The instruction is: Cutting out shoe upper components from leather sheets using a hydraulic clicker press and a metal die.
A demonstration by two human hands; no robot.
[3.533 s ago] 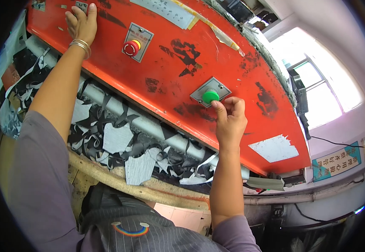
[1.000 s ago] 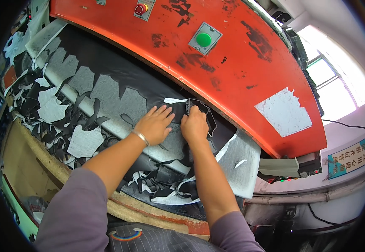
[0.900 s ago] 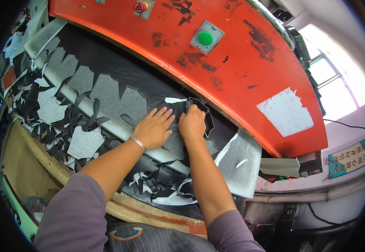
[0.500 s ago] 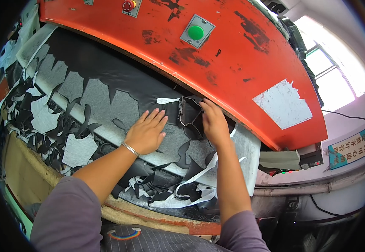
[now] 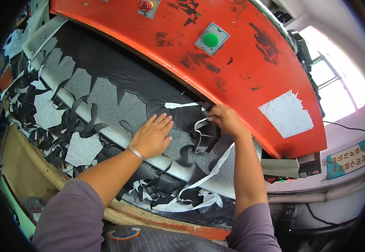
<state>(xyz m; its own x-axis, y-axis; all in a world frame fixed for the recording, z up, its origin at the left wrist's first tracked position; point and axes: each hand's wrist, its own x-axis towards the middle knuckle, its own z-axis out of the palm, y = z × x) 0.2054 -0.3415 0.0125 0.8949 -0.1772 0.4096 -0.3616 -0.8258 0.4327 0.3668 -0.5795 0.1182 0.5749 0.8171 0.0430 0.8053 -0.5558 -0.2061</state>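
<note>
My left hand (image 5: 152, 136) lies flat, fingers stretched out, at the ragged edge of a black leather-like sheet (image 5: 111, 69). The sheet is spread over a grey cutting board (image 5: 107, 101). My right hand (image 5: 229, 121) is closed on the far end of a metal cutting die (image 5: 198, 136), a thin-walled, open frame. The die stands tilted over the sheet's right part, and my fingers hide some of its rim. A white strip (image 5: 182, 105) lies on the sheet between my hands, close to the die.
Beyond the sheet rises a red machine beam (image 5: 174, 54) with a green button (image 5: 211, 40) and a red knob (image 5: 146, 6). Black and white offcuts (image 5: 83, 149) are heaped along the board's near edge. A long white strip (image 5: 207, 174) curls near my right forearm.
My right hand has closed on the die and tilted it, shifting slightly right and nearer. My left hand stays flat on the sheet. The whole view has shifted a little.
</note>
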